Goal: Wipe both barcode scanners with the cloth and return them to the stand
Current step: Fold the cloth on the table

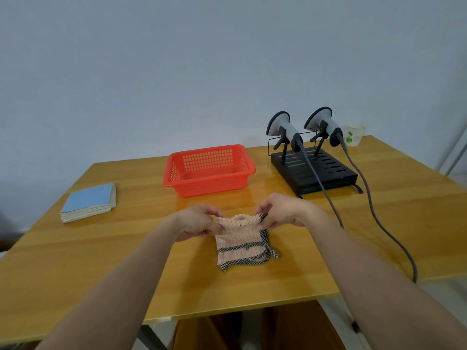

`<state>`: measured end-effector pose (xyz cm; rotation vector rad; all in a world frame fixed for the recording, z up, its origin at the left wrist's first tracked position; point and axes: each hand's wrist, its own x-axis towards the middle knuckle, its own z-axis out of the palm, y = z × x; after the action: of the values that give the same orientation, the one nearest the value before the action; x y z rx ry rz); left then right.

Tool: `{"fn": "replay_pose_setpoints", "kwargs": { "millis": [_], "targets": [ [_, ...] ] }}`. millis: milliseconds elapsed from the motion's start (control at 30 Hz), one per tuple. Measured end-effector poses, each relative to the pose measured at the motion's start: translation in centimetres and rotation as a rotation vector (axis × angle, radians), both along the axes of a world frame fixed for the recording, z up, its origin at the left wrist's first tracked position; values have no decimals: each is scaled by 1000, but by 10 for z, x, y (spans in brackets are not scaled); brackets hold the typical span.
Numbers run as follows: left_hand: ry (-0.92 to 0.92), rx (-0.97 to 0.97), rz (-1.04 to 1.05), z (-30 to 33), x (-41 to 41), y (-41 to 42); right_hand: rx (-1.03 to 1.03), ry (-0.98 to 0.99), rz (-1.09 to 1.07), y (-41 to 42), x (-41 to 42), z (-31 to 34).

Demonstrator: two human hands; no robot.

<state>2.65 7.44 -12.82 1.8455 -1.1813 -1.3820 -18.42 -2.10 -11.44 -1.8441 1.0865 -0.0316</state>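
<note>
A pink cloth (240, 239) with a black-and-white checked border hangs just above the wooden table (101, 248), its lower edge touching the top. My left hand (195, 222) pinches its upper left corner and my right hand (280, 213) pinches its upper right corner. Two grey-and-black barcode scanners sit on the black stand (316, 173) at the back right: the left scanner (283, 131) and the right scanner (323, 125). Their grey cables (374, 213) trail forward over the table's right edge.
A red plastic basket (209, 170) stands at the back middle. To the left lies a stack of blue-covered booklets (89, 202). A white paper cup (355, 135) is behind the stand. The table's front edge runs just below the cloth.
</note>
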Motion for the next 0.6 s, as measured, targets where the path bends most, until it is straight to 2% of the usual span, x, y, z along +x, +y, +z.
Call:
{"fn": "replay_pose_setpoints", "kwargs": {
  "millis": [267,400,467,600],
  "targets": [
    [-127,182,-267,3,-1,15,-105,188,143,18,-7,5],
    [-184,284,-338,4,-5,23,-130,239,135,25,-6,6],
    [-186,248,-286,3,-5,24,-138,204,89,26,-5,7],
    [-212,77,-32,-7,-3,19,-161,173,23,26,-3,5]
  ]
}}
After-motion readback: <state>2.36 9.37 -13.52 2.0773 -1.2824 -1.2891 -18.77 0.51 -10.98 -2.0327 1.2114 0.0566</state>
